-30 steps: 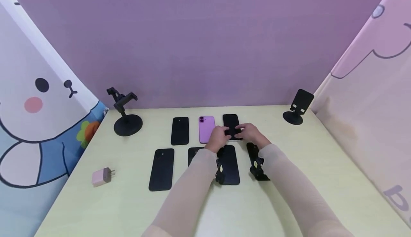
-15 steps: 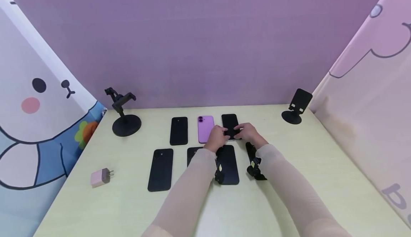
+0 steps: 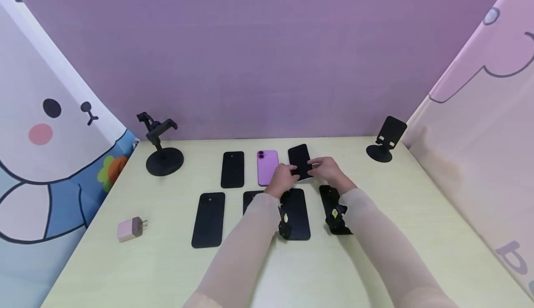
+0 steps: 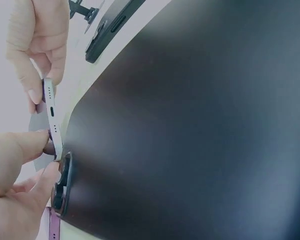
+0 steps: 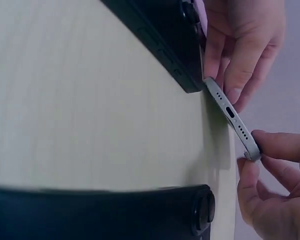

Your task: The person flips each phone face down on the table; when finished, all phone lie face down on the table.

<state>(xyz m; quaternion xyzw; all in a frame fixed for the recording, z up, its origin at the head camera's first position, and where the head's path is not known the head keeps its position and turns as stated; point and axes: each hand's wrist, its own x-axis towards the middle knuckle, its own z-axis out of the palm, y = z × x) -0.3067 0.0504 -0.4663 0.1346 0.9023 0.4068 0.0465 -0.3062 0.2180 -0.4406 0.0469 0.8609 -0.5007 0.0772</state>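
A black-faced smartphone [image 3: 299, 158] with a silver edge is at the right end of the back row in the head view, turned slightly askew. My left hand [image 3: 282, 180] pinches it near its lower left corner. On its right edge, the thumb and fingers of my right hand [image 3: 329, 173] hold it. In the right wrist view the smartphone's silver bottom edge [image 5: 232, 117] shows its port and speaker holes, slanting, with the right hand [image 5: 280, 200] gripping one end. The left wrist view shows the same edge [image 4: 52, 115] between both hands.
Beside it lie a purple phone [image 3: 267, 169] and a black phone [image 3: 232, 170]. Dark phones [image 3: 208, 220] form a front row, partly under my wrists. Black stands [image 3: 164, 162] [image 3: 388, 136] stand at both back corners. A pink charger plug [image 3: 130, 229] lies at left.
The smartphone between my hands has turned counterclockwise, its upper right corner shifting away from me. My right hand has moved slightly right and away with it; the left hand has stayed nearly still.
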